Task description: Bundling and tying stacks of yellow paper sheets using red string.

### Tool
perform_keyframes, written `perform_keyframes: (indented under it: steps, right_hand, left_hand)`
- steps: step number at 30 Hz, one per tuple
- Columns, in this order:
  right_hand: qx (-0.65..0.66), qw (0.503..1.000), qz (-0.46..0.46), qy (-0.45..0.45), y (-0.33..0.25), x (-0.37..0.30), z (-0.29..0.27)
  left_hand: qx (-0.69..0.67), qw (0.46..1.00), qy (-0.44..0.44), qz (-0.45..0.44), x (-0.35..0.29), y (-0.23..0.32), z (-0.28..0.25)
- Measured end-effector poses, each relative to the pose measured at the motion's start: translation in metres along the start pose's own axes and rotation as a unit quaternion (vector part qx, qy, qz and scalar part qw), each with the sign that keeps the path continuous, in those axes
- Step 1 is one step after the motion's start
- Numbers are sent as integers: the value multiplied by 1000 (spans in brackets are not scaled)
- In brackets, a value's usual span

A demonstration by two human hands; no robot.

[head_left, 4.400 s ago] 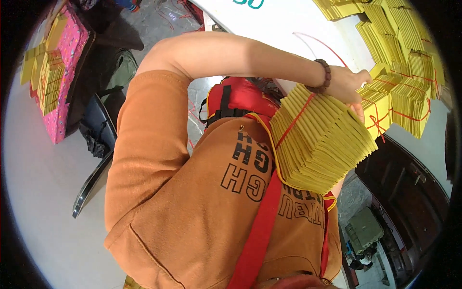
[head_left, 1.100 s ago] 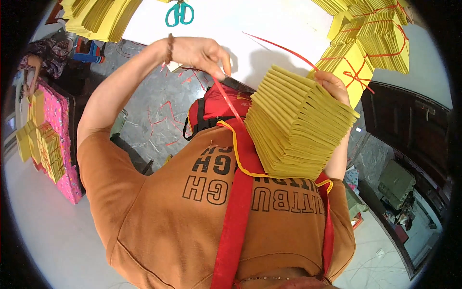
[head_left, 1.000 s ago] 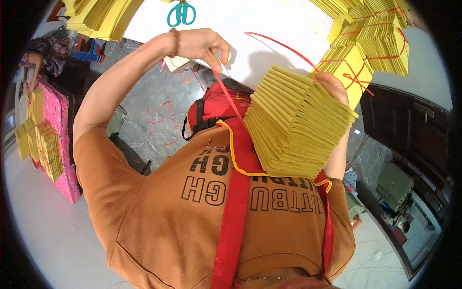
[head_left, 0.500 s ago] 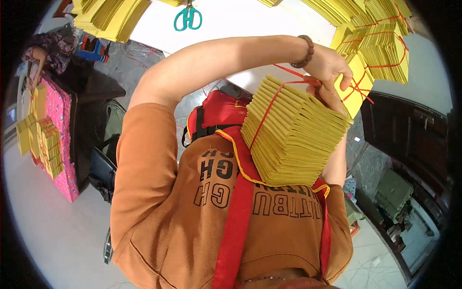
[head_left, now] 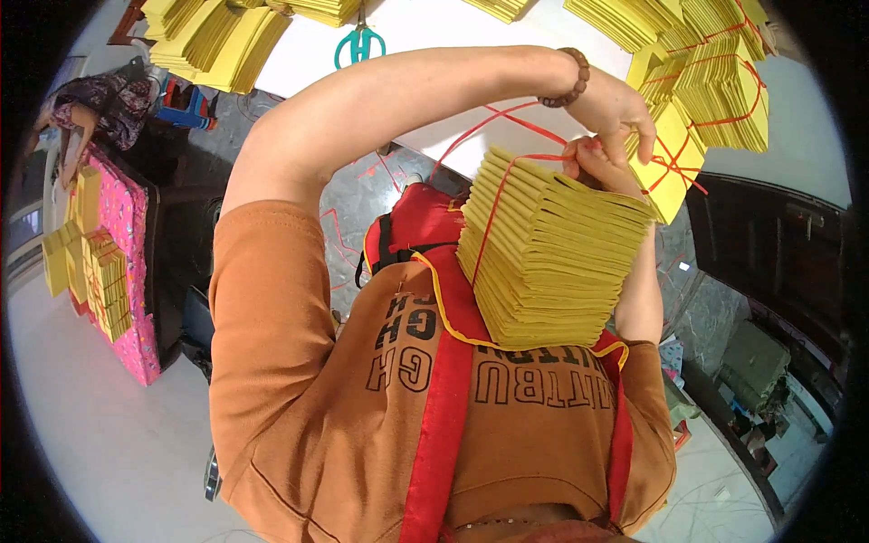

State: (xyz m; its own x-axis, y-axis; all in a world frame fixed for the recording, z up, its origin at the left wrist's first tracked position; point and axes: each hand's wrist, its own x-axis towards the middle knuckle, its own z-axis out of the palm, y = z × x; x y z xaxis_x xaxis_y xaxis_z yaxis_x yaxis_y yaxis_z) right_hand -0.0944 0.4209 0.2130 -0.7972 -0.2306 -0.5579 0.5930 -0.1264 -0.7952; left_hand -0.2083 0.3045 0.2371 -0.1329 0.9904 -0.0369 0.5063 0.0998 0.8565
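A thick stack of folded yellow paper (head_left: 552, 262) rests against my chest on the red apron, its many edges facing outward. Red string (head_left: 495, 217) wraps around it, and a loose length loops out over the white table. At the stack's upper far corner, my right hand (head_left: 605, 167) pinches the string, its forearm partly hidden behind the stack. Reaching across from the left, my left hand (head_left: 617, 107), with a beaded bracelet (head_left: 572, 77) at the wrist, curls its fingers closed right above the right hand. Its fingertips are partly hidden at the string.
Teal-handled scissors (head_left: 359, 45) lie on the white table (head_left: 444, 23). Several yellow stacks (head_left: 724, 95), some tied with red string, line its far edge and right corner. At the left, a person (head_left: 101, 104) stands by a pink-covered table (head_left: 127, 262) holding yellow bundles.
My left forearm has moved up and now covers part of the scissors. The loose string forms a wider loop toward the left. My hands stay close together at the stack's corner.
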Motion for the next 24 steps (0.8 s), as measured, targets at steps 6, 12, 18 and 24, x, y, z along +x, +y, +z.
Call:
perform_keyframes:
  steps: [6, 12, 18, 24]
  right_hand:
    - [127, 984, 0, -124, 6, 4, -15]
    - [120, 983, 10, -141, 10, 16, -23]
    - [118, 986, -48, -107, 20, 23, -23]
    - [112, 989, -41, -89, 27, 20, -24]
  left_hand:
    - [-58, 985, 162, -30, -46, -2, -47]
    - [-51, 982, 138, -115, -66, 0, 24]
    - [-146, 934, 276, -175, -73, 10, 40]
    - [-169, 926, 307, -140, -83, 18, 50]
